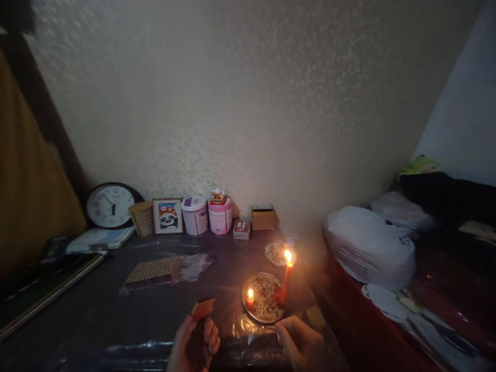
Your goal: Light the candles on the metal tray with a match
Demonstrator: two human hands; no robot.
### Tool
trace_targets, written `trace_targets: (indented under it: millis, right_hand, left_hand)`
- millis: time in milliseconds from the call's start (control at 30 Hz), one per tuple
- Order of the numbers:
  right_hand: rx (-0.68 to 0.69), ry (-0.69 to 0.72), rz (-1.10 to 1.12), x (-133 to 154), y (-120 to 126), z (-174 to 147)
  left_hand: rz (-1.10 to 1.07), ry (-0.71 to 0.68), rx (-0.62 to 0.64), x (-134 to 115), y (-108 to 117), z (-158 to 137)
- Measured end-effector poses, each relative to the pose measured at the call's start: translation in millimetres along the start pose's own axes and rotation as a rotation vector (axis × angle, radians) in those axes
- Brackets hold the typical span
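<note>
My left hand [197, 341] holds up a small orange-brown matchbox [203, 308] between thumb and fingers. In my right hand [300, 341] a thin matchstick [268, 326] is pinched, its end near the front rim of a round metal plate [256, 318]. Two lit candles stand on that plate: a short red one [250, 301] at the left and a tall red one [287, 281], slightly tilted, at the right. Dark bits are scattered over the plate's surface. Whether the matchstick touches the rim I cannot tell.
Behind the plate sits a smaller dish [274, 252] with small pale pieces. A wrapped striped pack [151, 271] lies left. Along the wall stand a clock [112, 205], a picture frame [168, 216], two tubs and an open cardboard box [263, 219]. White bags [368, 243] lie right.
</note>
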State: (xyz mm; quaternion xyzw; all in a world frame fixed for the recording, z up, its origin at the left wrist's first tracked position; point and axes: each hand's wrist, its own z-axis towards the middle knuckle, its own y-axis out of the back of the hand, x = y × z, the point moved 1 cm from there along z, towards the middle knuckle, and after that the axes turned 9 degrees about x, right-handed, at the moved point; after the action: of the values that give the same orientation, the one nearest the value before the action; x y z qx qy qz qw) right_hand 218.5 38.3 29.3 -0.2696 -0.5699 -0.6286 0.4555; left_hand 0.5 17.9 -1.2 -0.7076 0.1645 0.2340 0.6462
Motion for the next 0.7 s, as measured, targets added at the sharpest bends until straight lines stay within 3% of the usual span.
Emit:
trace_targets:
  millis: [700]
  right_hand:
    - [-0.021,-0.064,0.059,-10,-6,5]
  left_hand:
    - [0.007,-0.037,0.006,-3,1,-2]
